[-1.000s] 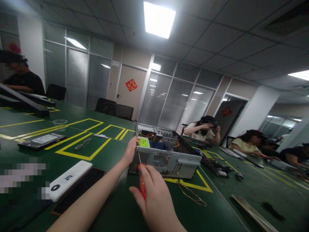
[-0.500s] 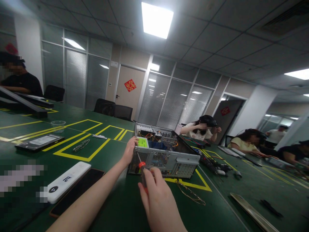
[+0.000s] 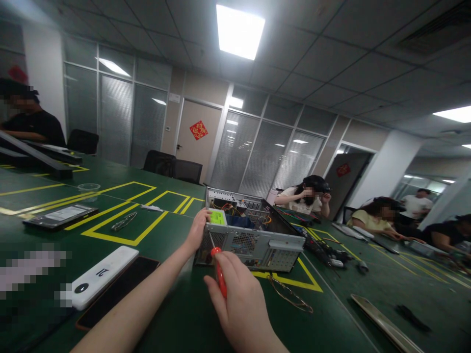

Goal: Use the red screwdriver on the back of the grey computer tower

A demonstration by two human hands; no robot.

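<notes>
An open grey computer case lies on the green table, its back panel facing me and coloured wires showing inside. My left hand grips the case's near left corner, beside a green-labelled part. My right hand is closed round a red-handled screwdriver. The screwdriver's metal shaft points up at the back panel near the left corner.
A white device and a dark phone lie at the near left. A dark panel and yellow floor-tape outlines mark the table farther left. Loose cables and tools lie to the right. Several people sit at the table's far sides.
My right hand shifted its grip on the screwdriver handle, dipping and coming back up, with the tip staying at the case's back panel. My left hand kept its hold on the corner.
</notes>
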